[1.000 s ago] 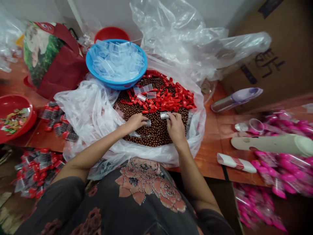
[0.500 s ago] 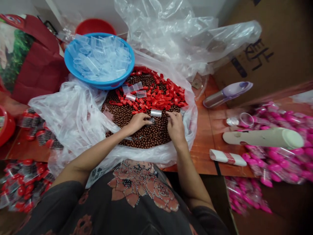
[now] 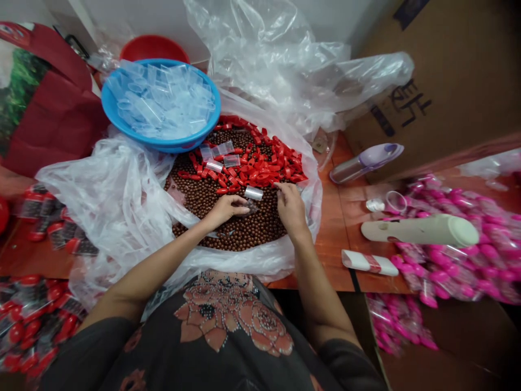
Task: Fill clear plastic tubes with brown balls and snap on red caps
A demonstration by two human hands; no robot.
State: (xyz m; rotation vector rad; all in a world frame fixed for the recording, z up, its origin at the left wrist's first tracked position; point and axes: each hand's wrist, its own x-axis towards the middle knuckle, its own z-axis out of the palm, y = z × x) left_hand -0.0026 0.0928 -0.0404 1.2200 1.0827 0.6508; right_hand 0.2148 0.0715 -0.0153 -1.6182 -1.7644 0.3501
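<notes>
Our left hand sits palm down just below the middle of the frame, its fingers lying close together and pointing right. Our right hand is near it, right of centre and a little higher, back upward, with its fingers curled and pointing up and left. A narrow gap separates the two hands. Our left forearm slants up from the lower left, while our right forearm rises almost straight from the bottom edge.
</notes>
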